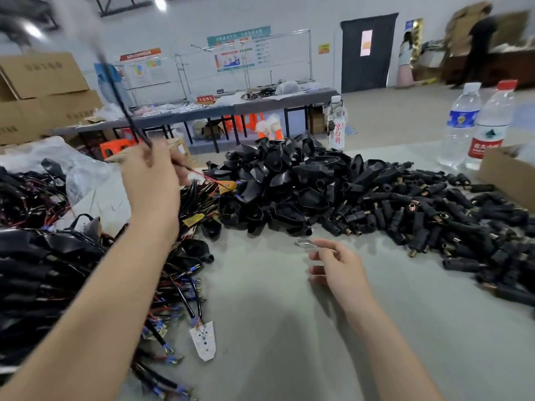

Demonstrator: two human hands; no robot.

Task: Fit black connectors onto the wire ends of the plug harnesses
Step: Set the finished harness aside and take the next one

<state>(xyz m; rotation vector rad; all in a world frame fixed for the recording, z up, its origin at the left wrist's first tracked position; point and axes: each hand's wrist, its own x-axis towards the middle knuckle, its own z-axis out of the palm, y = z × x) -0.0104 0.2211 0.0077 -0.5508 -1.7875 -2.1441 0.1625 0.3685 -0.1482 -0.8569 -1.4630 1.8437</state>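
— Fingers of my left hand (150, 180) are curled round one plug harness (124, 108), raised at ten o'clock. Its black cable streaks up, blurred, toward eleven, and a red wire (199, 174) trails out from the hand toward the middle.
— And the other hand?
— My right hand (338, 270) hovers at five o'clock over the table (275, 314), fingers loosely bent and holding nothing. A small metal clip (305, 243) lies just off the index tip; whether they touch, I cannot tell.
— Which step is that?
— I judge it the start of a fit: harness picked, connector not yet picked. The next move calls for the right hand to reach to three o'clock, take a single piece from the black connectors (434, 218), turn its opening toward the wire end, then bring both hands together.
— Counts?
— One harness in hand. One harness pile (34, 256) at nine o'clock, too tangled to number. One heap of connectors, far too many to count, and the same goes for the black housings (275, 183) at twelve. Two water bottles (463, 120) at two o'clock, and a third labelled bottle (337, 125) at one. One cardboard box (509, 175) at three, cut off by the edge. One white board (204, 340) at seven.
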